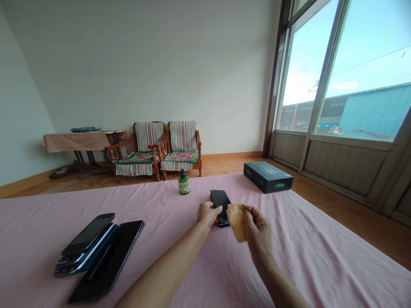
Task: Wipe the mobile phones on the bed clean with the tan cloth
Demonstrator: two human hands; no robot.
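Note:
A small stack of black phones lies on the pink cloth in the middle. My left hand grips the stack's left side, its thumb on the top phone and its other fingers partly hidden. Just right of it, my right hand pinches a yellowish-orange cloth that hangs from thumb and fingers above the bed or table cover. Farther left sits another pile of several phones, resting on a larger black tablet-like device.
A green bottle with a black top stands behind the phones. A black box with green lettering sits at the back right edge of the pink cloth. Beyond are two wooden chairs, a covered side table and large windows.

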